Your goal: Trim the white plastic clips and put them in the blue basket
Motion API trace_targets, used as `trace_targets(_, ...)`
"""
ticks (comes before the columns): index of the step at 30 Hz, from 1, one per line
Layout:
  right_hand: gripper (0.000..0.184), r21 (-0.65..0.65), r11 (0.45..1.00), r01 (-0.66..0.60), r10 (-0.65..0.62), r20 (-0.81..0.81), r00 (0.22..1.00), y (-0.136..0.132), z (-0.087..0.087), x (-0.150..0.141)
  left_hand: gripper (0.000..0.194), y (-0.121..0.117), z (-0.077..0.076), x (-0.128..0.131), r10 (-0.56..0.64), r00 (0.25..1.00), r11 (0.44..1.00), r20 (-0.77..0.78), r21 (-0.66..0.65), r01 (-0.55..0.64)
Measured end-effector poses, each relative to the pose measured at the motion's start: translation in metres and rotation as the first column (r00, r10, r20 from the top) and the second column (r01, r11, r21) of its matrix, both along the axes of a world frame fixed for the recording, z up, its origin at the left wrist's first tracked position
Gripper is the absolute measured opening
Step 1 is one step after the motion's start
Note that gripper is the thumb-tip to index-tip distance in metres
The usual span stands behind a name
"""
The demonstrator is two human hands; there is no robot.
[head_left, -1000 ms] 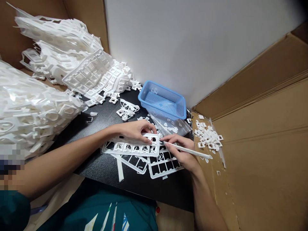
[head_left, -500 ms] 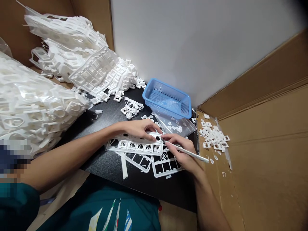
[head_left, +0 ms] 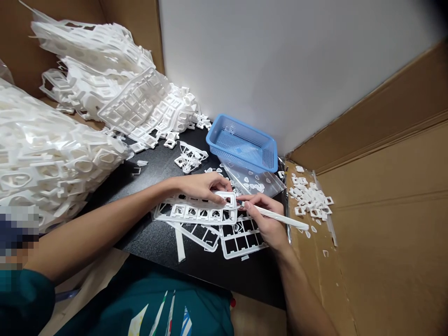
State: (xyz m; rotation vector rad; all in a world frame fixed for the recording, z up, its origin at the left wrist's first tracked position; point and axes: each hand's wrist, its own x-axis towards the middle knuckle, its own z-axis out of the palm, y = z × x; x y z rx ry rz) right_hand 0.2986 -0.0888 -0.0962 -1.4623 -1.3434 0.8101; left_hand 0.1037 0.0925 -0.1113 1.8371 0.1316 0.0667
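Observation:
My left hand [head_left: 205, 187] is closed on a white plastic frame sheet [head_left: 199, 213], thumb and fingers at its upper right end. Rows of square cells run along the sheet. In my right hand [head_left: 268, 214] is a slim white-handled tool [head_left: 285, 218], its dark front end at the sheet's right edge. The tool's tip is too small to make out. More white grid frames [head_left: 241, 241] lie under and in front of the sheet on the black table [head_left: 154, 242].
A blue plastic basket [head_left: 243, 144] stands behind my hands, beside a clear bag [head_left: 257, 181] with small rings on it. Loose white pieces [head_left: 311, 198] lie on cardboard at the right. Large bags of white parts [head_left: 52, 154] fill the left, and a white strip [head_left: 179, 243] lies in front.
My right hand has shifted slightly and the tool has turned, its rear end moving right and up. The opening near my left fingertips looked oval before and looks squarer now.

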Motion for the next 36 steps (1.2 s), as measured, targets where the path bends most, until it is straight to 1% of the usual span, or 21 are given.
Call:
trace_targets(4,0.025,0.024,1.0,0.018,-0.018,0.01,1.0,0.001,0.0,0.001,0.03,-0.001,0.004,0.0,0.026,0.999,1.0,-0.019,-0.006,-0.026)
trace_targets(9,0.024,-0.012,1.0,0.011,-0.01,0.06,0.998,0.002,-0.007,0.002,0.035,0.0,0.002,0.002,0.051,0.998,0.999,-0.029,-0.008,-0.051)
trace_targets(12,0.023,-0.015,1.0,0.023,-0.021,0.101,0.995,0.002,-0.009,0.001,0.035,0.0,0.001,0.002,0.055,0.998,0.998,-0.026,-0.014,-0.055)
trace_targets(16,0.021,0.005,0.999,0.044,-0.045,0.194,0.98,-0.001,-0.006,-0.007,0.032,0.0,0.0,0.003,0.06,0.998,0.998,-0.013,-0.014,-0.06)
trace_targets(22,0.013,0.08,0.996,0.045,-0.07,0.341,0.938,-0.005,-0.004,-0.02,0.031,0.001,-0.002,0.004,0.06,0.998,0.998,0.028,-0.029,-0.059)
trace_targets(26,0.015,0.128,0.991,0.048,-0.096,0.405,0.909,-0.005,-0.003,-0.022,0.028,0.003,-0.002,0.003,0.018,0.998,0.996,0.054,-0.092,-0.013)
trace_targets(30,0.014,0.196,0.981,0.006,-0.099,0.468,0.878,-0.005,-0.004,-0.024,0.029,0.004,0.0,0.002,0.037,0.999,0.989,0.025,-0.143,-0.033)
trace_targets(33,0.015,0.261,0.965,-0.014,-0.118,0.482,0.868,-0.006,-0.006,-0.026,0.03,0.004,0.002,0.002,0.049,0.999,0.989,-0.008,-0.141,-0.049)
trace_targets(36,0.015,0.306,0.952,-0.015,-0.138,0.47,0.872,-0.006,-0.008,-0.028,0.028,0.003,0.003,0.003,0.058,0.998,0.992,-0.009,-0.11,-0.058)
